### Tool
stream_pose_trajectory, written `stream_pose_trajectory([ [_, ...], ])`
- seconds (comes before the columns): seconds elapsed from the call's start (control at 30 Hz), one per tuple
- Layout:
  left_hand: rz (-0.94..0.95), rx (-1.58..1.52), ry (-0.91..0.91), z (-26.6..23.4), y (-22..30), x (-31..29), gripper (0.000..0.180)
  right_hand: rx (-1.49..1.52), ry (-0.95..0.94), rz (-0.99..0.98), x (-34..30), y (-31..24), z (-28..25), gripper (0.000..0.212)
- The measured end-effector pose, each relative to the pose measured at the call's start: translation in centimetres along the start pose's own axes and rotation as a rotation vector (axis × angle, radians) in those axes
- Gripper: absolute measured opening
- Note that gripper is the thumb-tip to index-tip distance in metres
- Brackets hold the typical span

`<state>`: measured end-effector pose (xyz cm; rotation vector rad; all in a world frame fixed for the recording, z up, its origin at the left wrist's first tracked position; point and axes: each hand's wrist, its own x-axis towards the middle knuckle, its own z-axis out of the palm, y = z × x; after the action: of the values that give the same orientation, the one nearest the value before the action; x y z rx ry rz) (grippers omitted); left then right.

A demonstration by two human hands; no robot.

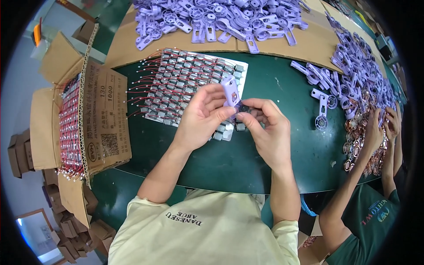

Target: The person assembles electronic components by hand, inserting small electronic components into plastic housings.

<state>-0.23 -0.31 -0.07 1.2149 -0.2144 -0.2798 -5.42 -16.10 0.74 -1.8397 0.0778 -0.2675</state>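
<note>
My left hand point(201, 117) is closed around a light purple plastic housing point(230, 90), a long piece with a rectangular window, held tilted up over the table. Close against its lower end, my right hand point(267, 126) pinches a small dark part point(244, 108); the fingers partly hide it, so I cannot tell whether it sits inside the housing. Behind and beneath my hands lies a white sheet with rows of small motors point(176, 84), their red wires trailing off to the left.
Purple housings point(216, 20) are heaped on cardboard at the far side. More housings point(324, 106) lie at right, by copper-coloured rings point(353, 141), where a co-worker's hands point(382, 123) are busy. An open carton point(108, 115) holding wired motors point(70, 128) stands left of the green table point(304, 163).
</note>
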Motion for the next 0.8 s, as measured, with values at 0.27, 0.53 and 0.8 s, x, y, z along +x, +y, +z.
stream_pose_trajectory([
  [0.27, -0.116, 0.053, -0.118, -0.8, -1.0, -0.4, 0.02, 0.189, 0.052, 0.05, -0.4, 1.1, 0.8, 0.026],
  [0.53, -0.17, 0.015, -0.139, -0.4, -1.0, -0.2, 0.034, -0.059, 0.009, -0.156, -0.6, 0.7, 0.1, 0.022],
  [0.8, -0.215, -0.022, -0.139, -1.0, -0.9, -0.4, 0.027, 0.095, -0.048, -0.044, -0.3, 0.9, 0.7, 0.021],
])
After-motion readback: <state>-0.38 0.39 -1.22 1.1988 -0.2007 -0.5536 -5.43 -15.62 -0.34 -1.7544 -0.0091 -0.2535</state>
